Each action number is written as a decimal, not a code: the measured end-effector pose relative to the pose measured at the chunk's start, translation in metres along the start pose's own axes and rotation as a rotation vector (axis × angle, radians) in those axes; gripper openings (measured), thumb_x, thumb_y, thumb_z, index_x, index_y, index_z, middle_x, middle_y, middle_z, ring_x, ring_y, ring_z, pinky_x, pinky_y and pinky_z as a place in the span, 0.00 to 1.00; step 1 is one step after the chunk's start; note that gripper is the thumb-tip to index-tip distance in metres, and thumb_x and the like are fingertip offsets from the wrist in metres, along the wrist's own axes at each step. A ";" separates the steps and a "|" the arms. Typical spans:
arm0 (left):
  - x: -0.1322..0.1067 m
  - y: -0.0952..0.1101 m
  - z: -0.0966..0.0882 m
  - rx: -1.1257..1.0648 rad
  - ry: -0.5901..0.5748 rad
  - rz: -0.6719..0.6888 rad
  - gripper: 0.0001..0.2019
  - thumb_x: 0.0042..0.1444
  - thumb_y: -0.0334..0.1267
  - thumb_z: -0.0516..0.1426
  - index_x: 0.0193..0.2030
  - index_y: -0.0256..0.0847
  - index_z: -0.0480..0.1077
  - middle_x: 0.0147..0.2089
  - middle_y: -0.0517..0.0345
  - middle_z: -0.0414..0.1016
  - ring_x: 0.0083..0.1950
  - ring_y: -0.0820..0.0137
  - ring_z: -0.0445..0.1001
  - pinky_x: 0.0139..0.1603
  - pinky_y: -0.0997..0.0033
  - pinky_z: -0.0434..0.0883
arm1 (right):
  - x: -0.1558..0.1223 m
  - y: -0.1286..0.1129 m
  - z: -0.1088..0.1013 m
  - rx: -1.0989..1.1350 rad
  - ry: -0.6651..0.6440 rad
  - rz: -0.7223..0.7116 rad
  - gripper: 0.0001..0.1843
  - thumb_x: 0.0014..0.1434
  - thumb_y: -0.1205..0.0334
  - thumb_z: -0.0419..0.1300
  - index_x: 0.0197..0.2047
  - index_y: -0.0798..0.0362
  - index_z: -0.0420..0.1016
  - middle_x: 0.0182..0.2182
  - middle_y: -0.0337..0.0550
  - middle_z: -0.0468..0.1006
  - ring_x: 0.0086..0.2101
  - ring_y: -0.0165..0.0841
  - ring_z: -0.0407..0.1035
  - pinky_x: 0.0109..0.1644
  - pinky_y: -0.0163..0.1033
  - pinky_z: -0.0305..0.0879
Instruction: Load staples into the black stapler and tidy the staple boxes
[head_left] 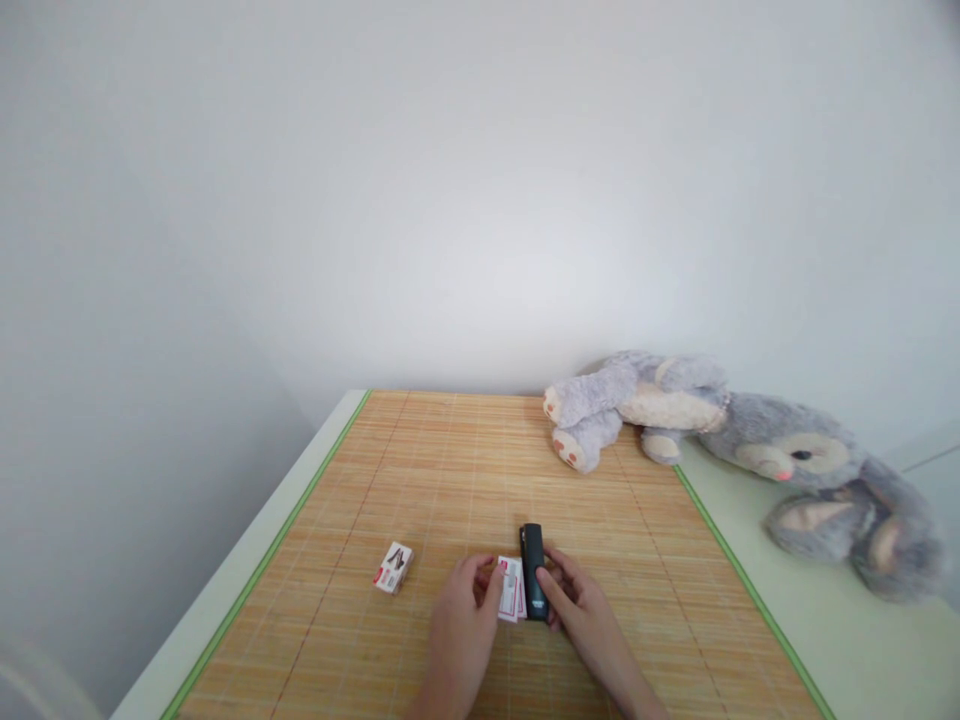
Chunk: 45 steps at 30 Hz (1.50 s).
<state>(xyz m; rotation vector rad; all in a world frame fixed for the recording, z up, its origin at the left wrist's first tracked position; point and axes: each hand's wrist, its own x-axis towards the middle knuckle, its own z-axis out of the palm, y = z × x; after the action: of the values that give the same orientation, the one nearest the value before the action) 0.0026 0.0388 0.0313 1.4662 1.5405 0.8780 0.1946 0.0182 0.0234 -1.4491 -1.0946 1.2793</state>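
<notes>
The right hand (579, 592) grasps a black stapler (533, 572); the left hand (466, 604) pinches printed cards (510, 594) beside it. A small white box (393, 568) lies apart on the bamboo mat (465, 470).

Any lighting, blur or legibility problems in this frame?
Head view: the wall has a soft bright patch and darkens toward the left; head view: the ears of the plush toy look smeared; head view: print on papers and stapler is unreadable.

At the far right, a grey plush toy (671, 405), lying across a green-edged bamboo mat (465, 460) and pale tabletop (885, 640); behind, a plain white wall (450, 200).
</notes>
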 end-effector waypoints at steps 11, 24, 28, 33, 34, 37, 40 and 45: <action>0.011 0.004 0.004 0.044 -0.147 0.033 0.22 0.67 0.53 0.52 0.46 0.40 0.82 0.42 0.48 0.85 0.41 0.58 0.81 0.44 0.63 0.72 | 0.002 0.013 -0.004 -0.106 -0.103 0.027 0.47 0.62 0.27 0.55 0.71 0.54 0.67 0.27 0.38 0.74 0.24 0.34 0.68 0.28 0.38 0.66; 0.002 0.009 0.002 0.060 -0.063 0.023 0.23 0.67 0.55 0.51 0.50 0.41 0.80 0.48 0.47 0.83 0.48 0.57 0.79 0.53 0.60 0.72 | 0.003 0.019 -0.004 -0.067 -0.105 0.007 0.42 0.65 0.32 0.56 0.71 0.52 0.66 0.31 0.40 0.77 0.24 0.32 0.68 0.28 0.38 0.67; 0.004 0.005 0.005 0.020 -0.097 0.007 0.24 0.65 0.57 0.53 0.50 0.40 0.81 0.47 0.46 0.84 0.47 0.56 0.80 0.50 0.60 0.73 | 0.002 0.015 -0.004 -0.071 -0.110 0.018 0.44 0.63 0.30 0.56 0.71 0.51 0.67 0.31 0.41 0.78 0.24 0.33 0.68 0.28 0.38 0.67; 0.003 0.009 0.005 0.014 -0.099 0.010 0.25 0.66 0.58 0.52 0.49 0.41 0.81 0.47 0.47 0.84 0.47 0.56 0.80 0.50 0.60 0.73 | 0.000 0.009 -0.004 -0.088 -0.124 0.018 0.44 0.63 0.29 0.55 0.70 0.52 0.68 0.30 0.39 0.77 0.25 0.33 0.68 0.29 0.38 0.67; 0.001 0.012 0.001 0.022 -0.085 0.012 0.25 0.67 0.58 0.51 0.49 0.42 0.81 0.48 0.48 0.84 0.47 0.56 0.79 0.51 0.60 0.73 | -0.001 0.008 -0.005 -0.090 -0.122 0.020 0.43 0.64 0.29 0.54 0.70 0.51 0.68 0.30 0.39 0.76 0.24 0.33 0.67 0.28 0.38 0.66; -0.004 0.017 -0.024 0.094 0.019 0.036 0.22 0.68 0.58 0.51 0.49 0.47 0.80 0.48 0.51 0.82 0.47 0.57 0.78 0.51 0.59 0.72 | -0.005 0.007 -0.006 -0.133 -0.103 -0.002 0.42 0.64 0.32 0.57 0.71 0.52 0.67 0.32 0.38 0.75 0.26 0.33 0.67 0.31 0.38 0.67; -0.003 0.006 -0.068 0.208 0.219 0.066 0.21 0.65 0.59 0.53 0.45 0.48 0.78 0.44 0.52 0.81 0.44 0.58 0.76 0.47 0.59 0.72 | -0.010 0.005 -0.008 -0.251 -0.063 -0.065 0.44 0.60 0.40 0.65 0.72 0.53 0.64 0.36 0.41 0.77 0.35 0.38 0.72 0.42 0.42 0.71; 0.010 -0.044 -0.137 0.312 0.390 -0.135 0.26 0.58 0.66 0.57 0.44 0.46 0.77 0.39 0.56 0.80 0.38 0.58 0.75 0.40 0.60 0.71 | -0.015 0.000 -0.003 -0.448 -0.074 -0.090 0.56 0.48 0.54 0.73 0.76 0.50 0.55 0.64 0.52 0.73 0.61 0.50 0.69 0.66 0.52 0.63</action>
<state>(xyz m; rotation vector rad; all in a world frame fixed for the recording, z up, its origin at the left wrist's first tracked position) -0.1401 0.0515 0.0490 1.4390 2.1187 0.9103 0.1960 0.0029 0.0269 -1.6618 -1.5504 1.0725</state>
